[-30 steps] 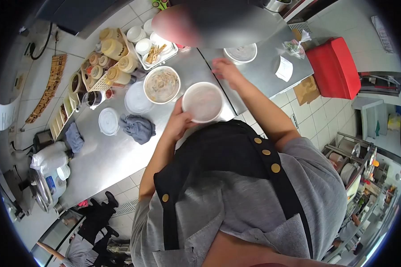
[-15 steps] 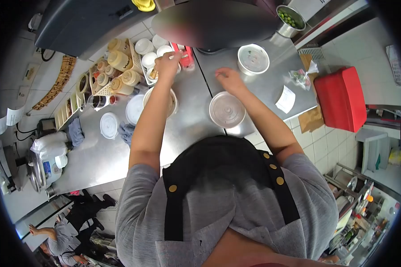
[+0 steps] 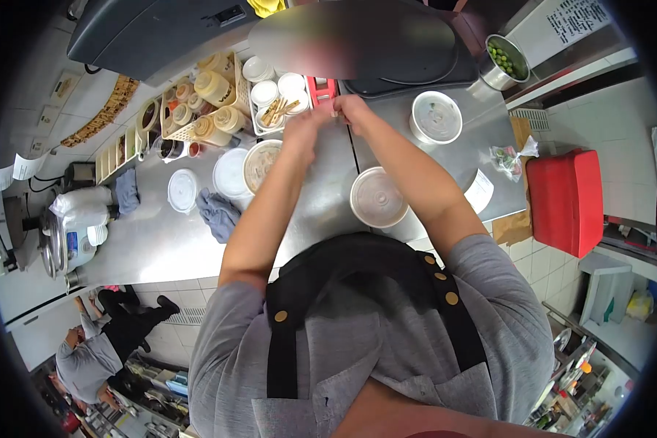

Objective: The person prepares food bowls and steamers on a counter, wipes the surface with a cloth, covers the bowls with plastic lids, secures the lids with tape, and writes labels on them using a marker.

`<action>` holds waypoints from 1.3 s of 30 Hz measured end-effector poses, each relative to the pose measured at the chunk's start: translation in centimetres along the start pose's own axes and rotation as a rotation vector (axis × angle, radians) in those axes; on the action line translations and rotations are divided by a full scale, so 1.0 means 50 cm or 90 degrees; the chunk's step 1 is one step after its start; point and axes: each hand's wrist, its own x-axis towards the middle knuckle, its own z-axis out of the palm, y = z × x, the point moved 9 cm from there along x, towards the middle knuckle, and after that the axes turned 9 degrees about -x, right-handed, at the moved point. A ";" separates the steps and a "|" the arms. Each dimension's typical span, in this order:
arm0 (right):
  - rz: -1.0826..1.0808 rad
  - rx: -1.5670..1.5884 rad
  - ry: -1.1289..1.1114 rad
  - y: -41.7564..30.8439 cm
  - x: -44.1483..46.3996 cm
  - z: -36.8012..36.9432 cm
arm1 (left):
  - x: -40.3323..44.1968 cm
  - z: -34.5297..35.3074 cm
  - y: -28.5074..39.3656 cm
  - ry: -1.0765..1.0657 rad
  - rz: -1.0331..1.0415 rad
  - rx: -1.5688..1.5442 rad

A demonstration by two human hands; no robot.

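My left hand (image 3: 306, 131) and my right hand (image 3: 352, 109) meet at the fingertips over the steel counter, near a red tape dispenser (image 3: 321, 91). Something small and pale shows between the fingertips, too small to name. Below them stands a lidded round bowl (image 3: 379, 197). Another lidded bowl (image 3: 436, 117) stands farther right. Partly behind my left forearm is a round bowl (image 3: 260, 165) with food in it, beside a clear lid (image 3: 231, 173).
Squeeze bottles (image 3: 215, 87) fill a basket at the back left, next to a tray of white cups (image 3: 265, 93). A blue cloth (image 3: 218, 214), a white lid (image 3: 183, 190), a paper slip (image 3: 479, 191), a pot of green limes (image 3: 505, 62) and a red bin (image 3: 564, 202) surround the workspace. Another person (image 3: 95, 358) is at lower left.
My left hand has come away from the tray and dispenser area and joined my right hand. Earlier, my left hand held the lidded bowl, which now stands on the counter.
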 end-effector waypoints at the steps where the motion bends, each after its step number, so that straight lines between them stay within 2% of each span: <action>1: 0.019 -0.019 0.034 -0.016 -0.024 -0.002 | -0.050 -0.004 -0.020 -0.023 0.007 -0.024; 3: 0.038 0.020 0.009 0.001 0.006 -0.003 | -0.082 -0.053 -0.145 -0.059 -0.010 0.004; 4: 0.052 0.059 -0.013 0.008 0.020 0.000 | -0.160 -0.042 -0.142 -0.067 -0.033 -0.037; 6: 0.049 0.070 -0.010 0.008 0.017 0.002 | -0.211 -0.069 -0.211 -0.076 -0.043 -0.089; 9: 0.005 -0.086 0.047 -0.014 0.004 -0.004 | -0.250 -0.092 -0.252 -0.078 -0.059 -0.033; 11: -0.038 -0.119 0.051 0.002 0.033 -0.007 | -0.254 -0.087 -0.280 -0.132 -0.101 0.001; 13: -0.086 -0.152 0.057 0.005 0.067 -0.017 | -0.252 -0.092 -0.292 -0.128 -0.118 -0.009; 15: -0.099 -0.341 0.076 0.013 0.082 -0.023 | -0.249 -0.095 -0.306 -0.123 -0.140 -0.018; 16: -0.098 -0.341 0.076 0.000 0.061 -0.013 | -0.242 -0.097 -0.309 -0.113 -0.141 -0.012; 18: -0.209 -0.806 0.302 -0.086 -0.006 -0.009 | -0.225 -0.100 -0.319 -0.104 -0.148 -0.002; 19: -0.201 -0.804 0.302 -0.086 -0.014 -0.012 | -0.214 -0.104 -0.326 -0.097 -0.151 0.021; 21: -0.384 -1.032 0.380 -0.115 -0.061 0.015 | -0.204 -0.110 -0.329 -0.116 -0.148 0.085; 22: -0.363 -1.032 0.380 -0.126 -0.071 -0.005 | -0.191 -0.110 -0.327 -0.159 -0.095 0.099; 24: -0.086 -0.576 0.247 -0.078 -0.068 -0.104 | -0.165 -0.139 -0.309 -0.155 0.085 0.220; 25: -0.071 -0.572 0.259 -0.050 -0.084 -0.138 | -0.183 -0.134 -0.272 -0.166 0.134 0.253; 26: -0.098 -0.395 0.247 -0.023 -0.105 -0.173 | -0.198 -0.128 -0.228 -0.174 0.188 0.283; 27: -0.126 -0.218 0.232 0.002 -0.129 -0.206 | -0.195 -0.130 -0.224 -0.200 0.178 0.297; 29: -0.028 -0.100 0.264 0.065 -0.231 -0.271 | -0.206 -0.119 -0.195 -0.216 0.215 0.351; 30: -0.032 -0.035 0.271 0.099 -0.273 -0.287 | -0.212 -0.115 -0.183 -0.222 0.256 0.403; 33: -0.013 0.146 0.280 0.211 -0.373 -0.305 | -0.188 -0.108 -0.214 -0.287 0.273 0.441; 34: -0.012 0.147 0.283 0.235 -0.392 -0.302 | -0.188 -0.099 -0.217 -0.302 0.287 0.473; 36: 0.030 0.227 0.393 0.296 -0.431 -0.318 | -0.187 -0.087 -0.219 -0.319 0.265 0.475; 39: 0.046 0.270 0.419 0.349 -0.443 -0.315 | -0.173 -0.083 -0.231 -0.330 0.240 0.505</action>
